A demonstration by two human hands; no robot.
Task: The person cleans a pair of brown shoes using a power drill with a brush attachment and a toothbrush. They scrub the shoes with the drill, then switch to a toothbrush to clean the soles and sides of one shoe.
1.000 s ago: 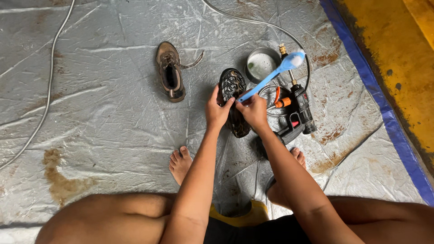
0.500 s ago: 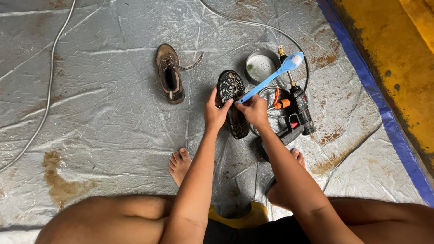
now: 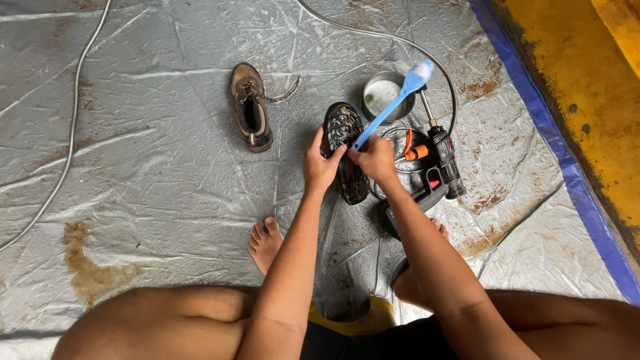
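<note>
Gripping the upturned shoe (image 3: 345,150) near its middle, your left hand (image 3: 320,163) steadies it (sole up, long axis running away from you); your right hand (image 3: 375,157), just beside it, closes around the blue brush (image 3: 393,103), bristles angled beyond toward the metal bowl (image 3: 383,95).

The left hand (image 3: 322,163) covers one side of the upturned shoe (image 3: 346,151), and the right hand (image 3: 375,159) hides the lower end of the blue brush (image 3: 393,107), so its grip there cannot be seen. The black spray tool (image 3: 441,167) (partly behind the right forearm) has its base hidden, and what lies in the metal bowl (image 3: 382,93) is too small to tell. The grey hose (image 3: 70,133) runs off the top and left edges.
</note>
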